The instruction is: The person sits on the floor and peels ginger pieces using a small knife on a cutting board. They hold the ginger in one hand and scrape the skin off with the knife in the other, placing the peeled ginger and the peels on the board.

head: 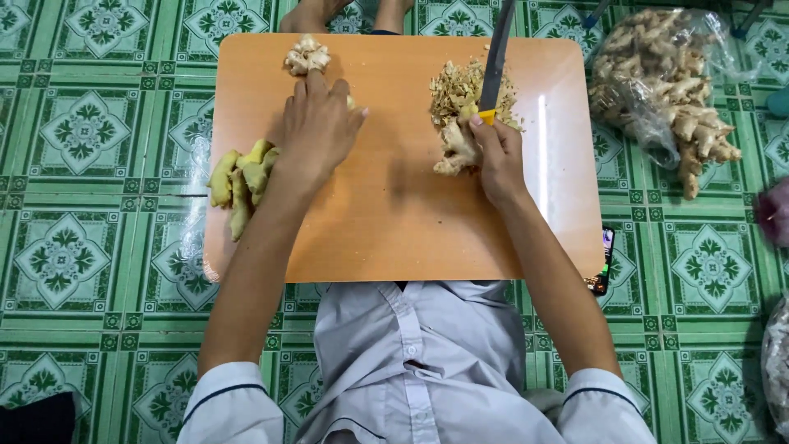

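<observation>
Overhead view, largest item first. A green patterned tile floor carries a low orange surface with rounded corners. At the floor's right edge lies a clear plastic bag of unpeeled ginger roots. A pile of ginger peelings sits on the surface's far right part; a group of peeled yellow ginger pieces rests at its left edge. The left hand lies palm down, fingers together, its fingertips touching an unpeeled ginger knob near the far edge. The right hand, fingers closed, grips the yellow handle of a dark-bladed knife, blade pointing away, just beside a partly peeled ginger piece. A phone lies beside the near right corner.
</observation>
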